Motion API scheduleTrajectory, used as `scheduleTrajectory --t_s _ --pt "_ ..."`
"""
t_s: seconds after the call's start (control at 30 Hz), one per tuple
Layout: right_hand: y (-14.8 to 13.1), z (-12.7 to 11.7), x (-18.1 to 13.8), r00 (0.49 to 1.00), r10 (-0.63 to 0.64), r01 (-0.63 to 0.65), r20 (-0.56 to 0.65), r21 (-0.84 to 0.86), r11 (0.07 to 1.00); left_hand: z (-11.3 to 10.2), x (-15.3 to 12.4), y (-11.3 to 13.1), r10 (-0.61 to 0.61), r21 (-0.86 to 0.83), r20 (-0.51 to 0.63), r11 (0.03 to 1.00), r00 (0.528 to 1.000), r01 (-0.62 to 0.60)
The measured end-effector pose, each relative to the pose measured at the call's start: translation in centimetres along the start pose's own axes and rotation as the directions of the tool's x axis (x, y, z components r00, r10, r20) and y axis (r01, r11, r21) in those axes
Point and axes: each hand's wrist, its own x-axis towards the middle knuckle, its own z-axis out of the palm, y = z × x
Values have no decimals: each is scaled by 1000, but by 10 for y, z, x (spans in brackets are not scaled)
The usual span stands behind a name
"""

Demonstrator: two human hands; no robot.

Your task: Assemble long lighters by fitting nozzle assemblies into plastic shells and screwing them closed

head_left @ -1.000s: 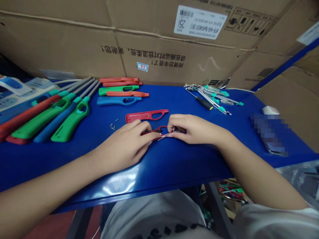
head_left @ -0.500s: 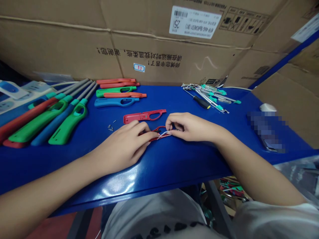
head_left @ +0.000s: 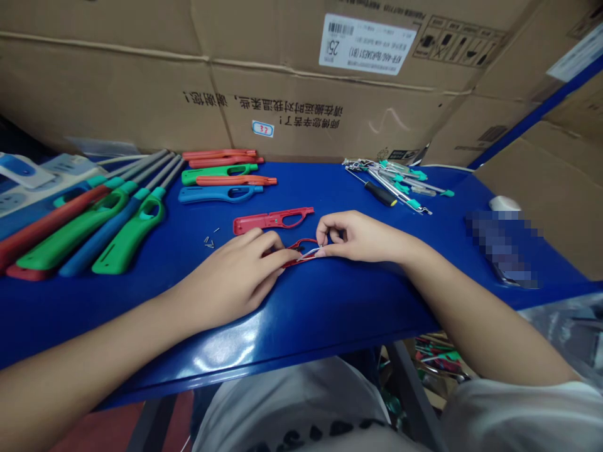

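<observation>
My left hand (head_left: 247,270) is closed on a red lighter casing half (head_left: 298,260), whose handle end lies hidden under my palm. At the casing's trigger loop, my right hand (head_left: 351,237) pinches a thin white wire (head_left: 311,252) with thumb and forefinger. Its far end runs into the casing beside my left thumb; small dark parts there are too tiny to make out. Just behind both hands, a second red casing half (head_left: 271,221) lies with its hollow side up. Several small metal pins (head_left: 209,241) are scattered left of it.
Assembled long-necked lighters (head_left: 129,235) lie at the left by a power strip (head_left: 12,199). Coloured casings (head_left: 221,193) are stacked behind. Metal lighter tubes (head_left: 400,182) and a black screwdriver (head_left: 380,194) lie back right, a blurred-out object (head_left: 504,248) farther right. Cardboard (head_left: 282,81) walls the back.
My right hand has shifted slightly, and the white wire now lies lower along the red casing. My left hand keeps its place.
</observation>
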Motion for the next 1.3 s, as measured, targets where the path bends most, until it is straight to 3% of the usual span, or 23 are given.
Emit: scheduleTrajectory --t_s 0.27,0.57,0.77,1.17,1.3 --pt "-6 -5 -3 999 5 -5 52 -12 1000 0 1 0 -1 1 7 1000 1000 1" --pt "-2 1 0 1000 -24 24 2 30 999 0 1 0 0 7 8 1000 1000 -1" --pt "-2 3 1 996 -89 87 -20 -53 995 1 1 0 -2 3 3 1000 1000 2" --pt "1 5 3 999 20 -18 -49 40 999 1 1 -1 5 13 6 1000 1000 -5" --pt "1 -2 1 1000 8 -9 16 75 997 1 1 -1 3 23 10 1000 1000 -3"
